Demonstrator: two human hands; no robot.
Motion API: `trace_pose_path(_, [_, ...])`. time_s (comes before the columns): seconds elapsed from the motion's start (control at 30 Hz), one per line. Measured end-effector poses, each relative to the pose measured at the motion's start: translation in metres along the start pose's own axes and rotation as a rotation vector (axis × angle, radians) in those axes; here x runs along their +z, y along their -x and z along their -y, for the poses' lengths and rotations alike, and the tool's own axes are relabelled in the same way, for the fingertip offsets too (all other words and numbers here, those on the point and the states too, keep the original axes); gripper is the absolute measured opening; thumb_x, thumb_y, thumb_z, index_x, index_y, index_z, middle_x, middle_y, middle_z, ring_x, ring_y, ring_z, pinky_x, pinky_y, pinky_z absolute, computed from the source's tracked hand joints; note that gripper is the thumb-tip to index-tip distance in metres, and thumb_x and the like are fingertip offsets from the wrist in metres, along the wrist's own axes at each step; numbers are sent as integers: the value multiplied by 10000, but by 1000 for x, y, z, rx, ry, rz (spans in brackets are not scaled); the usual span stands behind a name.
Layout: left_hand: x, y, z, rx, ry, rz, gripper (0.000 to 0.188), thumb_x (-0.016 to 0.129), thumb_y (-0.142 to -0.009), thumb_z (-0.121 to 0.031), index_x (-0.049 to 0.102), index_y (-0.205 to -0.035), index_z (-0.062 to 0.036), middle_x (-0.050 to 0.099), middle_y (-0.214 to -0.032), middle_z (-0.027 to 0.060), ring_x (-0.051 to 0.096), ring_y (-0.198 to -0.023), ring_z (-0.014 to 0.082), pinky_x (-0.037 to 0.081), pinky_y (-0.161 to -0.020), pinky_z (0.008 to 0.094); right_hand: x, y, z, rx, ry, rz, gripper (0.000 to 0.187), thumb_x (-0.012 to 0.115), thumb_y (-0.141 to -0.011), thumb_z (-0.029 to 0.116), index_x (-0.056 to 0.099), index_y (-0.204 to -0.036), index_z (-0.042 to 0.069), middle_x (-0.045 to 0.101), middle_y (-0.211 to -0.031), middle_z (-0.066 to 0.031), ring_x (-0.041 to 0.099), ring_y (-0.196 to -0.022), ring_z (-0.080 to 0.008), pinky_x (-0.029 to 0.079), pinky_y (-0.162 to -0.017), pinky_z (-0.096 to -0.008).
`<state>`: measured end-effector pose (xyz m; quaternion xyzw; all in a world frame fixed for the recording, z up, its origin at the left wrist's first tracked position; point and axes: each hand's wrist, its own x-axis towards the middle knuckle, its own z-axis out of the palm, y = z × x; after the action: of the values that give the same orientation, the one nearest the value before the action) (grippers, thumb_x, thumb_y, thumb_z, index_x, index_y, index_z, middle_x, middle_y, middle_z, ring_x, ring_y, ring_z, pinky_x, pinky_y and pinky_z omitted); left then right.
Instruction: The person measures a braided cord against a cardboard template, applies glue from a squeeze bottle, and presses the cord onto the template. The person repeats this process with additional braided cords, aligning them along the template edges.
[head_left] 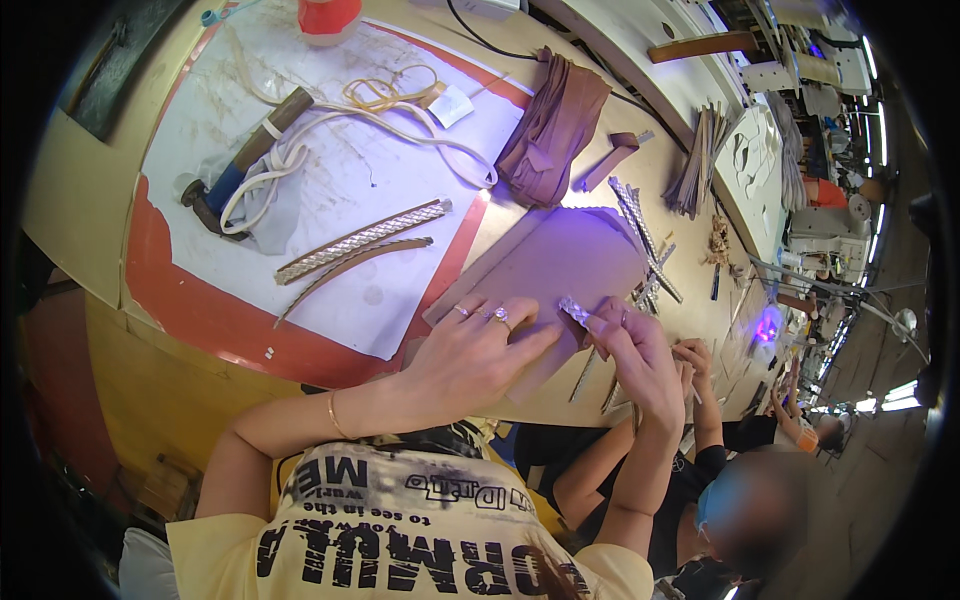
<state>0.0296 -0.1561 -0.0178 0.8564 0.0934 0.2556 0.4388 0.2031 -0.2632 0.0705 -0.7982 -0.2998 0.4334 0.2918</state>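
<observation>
My right hand [640, 362] pinches the end of a short silver braided strap [573, 311] between thumb and fingers. Rings show on my left hand [482, 350], which rests over the near edge of a brown flat board [540, 262], index finger stretched toward the strap and not visibly holding anything. A tan strip [545, 376] lies below that finger, partly hidden. To the left, on a white sheet [400, 310], lie a silver braided strap with brown edges [365, 240] and a thin curved brown strap [355, 272].
A hammer [245, 165] lies among cream cords on the sheet, near a red container [328, 18]. Beyond the board are a brown fabric bundle [553, 130], more braided straps [645, 235] and brown strips [697, 160]. A masked co-worker's hand [697, 362] is close on my right.
</observation>
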Motion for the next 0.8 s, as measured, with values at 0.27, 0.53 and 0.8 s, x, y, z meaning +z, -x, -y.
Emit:
trace_pose_path(0.27, [1,1,2,-23,39,16,330,616,-794,-104,646,-1122,-79,531,-997,87,582,-793,244,454,-745,366,0,1,10,34,57,22,255,536,-910,132,572,-733,-49,501,-706,-52,451,-646,-117,375,-602,-267])
trace_pose_path(0.53, [0,1,1,-34,39,37,338,629,-784,-98,647,-1121,-77,534,-1005,89,582,-787,248,458,-749,371,0,1,7,21,80,17,260,547,-910,138,579,-740,-55,496,-692,-57,455,-629,-125,374,-590,-277])
trace_pose_path(0.8, [-1,0,0,-31,11,52,340,629,-786,-95,645,-1125,-75,534,-1003,93,582,-791,248,458,-761,373,-1,0,7,24,107,12,259,555,-901,136,588,-737,-61,511,-690,-67,473,-626,-133,382,-586,-287])
